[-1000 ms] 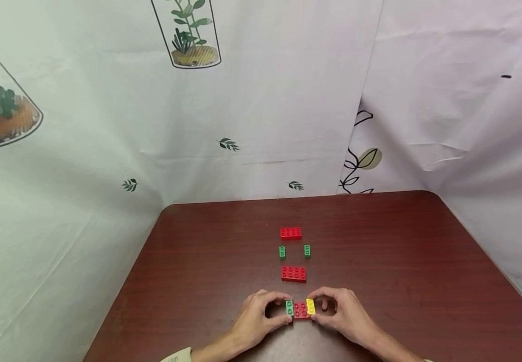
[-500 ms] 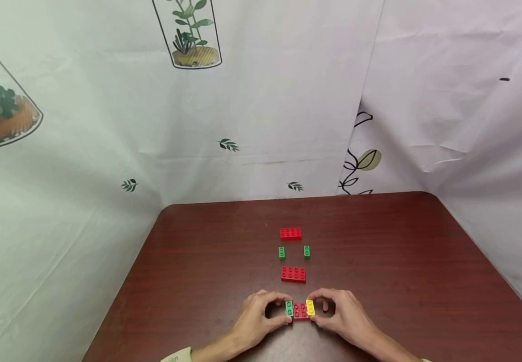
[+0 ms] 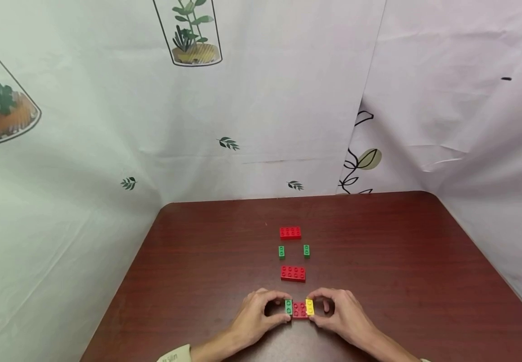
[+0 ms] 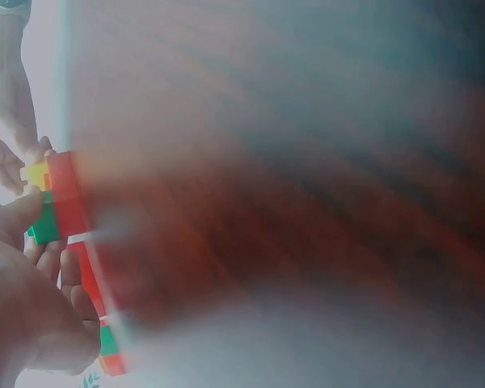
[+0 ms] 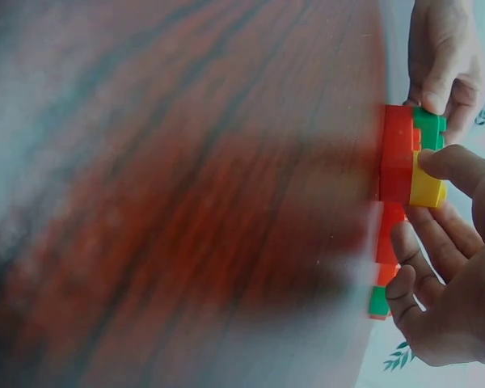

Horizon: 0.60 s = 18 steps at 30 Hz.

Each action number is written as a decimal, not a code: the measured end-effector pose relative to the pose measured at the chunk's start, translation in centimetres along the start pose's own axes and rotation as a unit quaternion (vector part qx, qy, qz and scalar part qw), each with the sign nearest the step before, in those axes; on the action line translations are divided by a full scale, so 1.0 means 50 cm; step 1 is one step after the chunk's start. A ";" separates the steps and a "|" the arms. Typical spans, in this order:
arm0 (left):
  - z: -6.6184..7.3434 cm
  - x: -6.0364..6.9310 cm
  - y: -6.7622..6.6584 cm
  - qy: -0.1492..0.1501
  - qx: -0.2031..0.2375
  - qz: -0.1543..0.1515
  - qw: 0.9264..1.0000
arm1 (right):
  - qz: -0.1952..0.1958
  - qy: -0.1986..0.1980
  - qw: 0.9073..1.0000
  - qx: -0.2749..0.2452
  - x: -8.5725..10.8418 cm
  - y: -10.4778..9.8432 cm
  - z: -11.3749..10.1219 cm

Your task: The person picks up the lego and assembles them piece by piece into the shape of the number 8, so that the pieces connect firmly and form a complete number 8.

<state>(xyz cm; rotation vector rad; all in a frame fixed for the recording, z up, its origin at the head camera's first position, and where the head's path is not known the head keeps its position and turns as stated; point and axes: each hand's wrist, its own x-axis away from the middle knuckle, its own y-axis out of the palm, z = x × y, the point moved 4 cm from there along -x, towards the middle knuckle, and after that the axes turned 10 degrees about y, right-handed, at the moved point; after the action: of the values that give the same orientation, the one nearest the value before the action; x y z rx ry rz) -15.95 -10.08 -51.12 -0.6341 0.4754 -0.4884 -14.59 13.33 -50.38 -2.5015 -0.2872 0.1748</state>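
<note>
Near the front of the table, a red brick (image 3: pixel 299 310) carries a green brick (image 3: pixel 288 307) on its left end and a yellow brick (image 3: pixel 310 306) on its right end. The left hand (image 3: pixel 255 315) pinches the green brick between thumb and finger. From the other side, the right hand (image 3: pixel 346 318) pinches the yellow brick. In the right wrist view the yellow brick (image 5: pixel 425 184) and green brick (image 5: pixel 429 128) sit on the red brick (image 5: pixel 396 153), studs outward. The left wrist view shows the left thumb at the green brick (image 4: pixel 44 220).
Beyond the hands, a red brick (image 3: pixel 293 273) lies on the dark wooden table (image 3: pixel 206 241). Farther back are two small green bricks (image 3: pixel 281 252) (image 3: pixel 306 251) side by side, then another red brick (image 3: pixel 290 233). A patterned white cloth (image 3: pixel 265 100) hangs behind and beside the table.
</note>
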 end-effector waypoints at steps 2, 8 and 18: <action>-0.001 -0.001 -0.002 -0.005 -0.001 -0.003 1.000 | 0.005 -0.004 1.000 0.004 0.000 0.001 -0.001; 0.001 -0.001 -0.003 -0.010 -0.001 -0.005 1.000 | 0.005 -0.013 1.000 0.008 0.000 0.001 -0.002; 0.005 -0.001 -0.002 -0.009 0.000 -0.009 1.000 | -0.009 -0.005 1.000 0.013 0.000 -0.005 -0.006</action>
<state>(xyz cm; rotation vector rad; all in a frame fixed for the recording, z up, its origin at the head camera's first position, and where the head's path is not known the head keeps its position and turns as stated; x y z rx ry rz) -15.90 -10.00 -50.87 -0.6429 0.4518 -0.5000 -14.56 13.36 -49.99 -2.4719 -0.3096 0.1820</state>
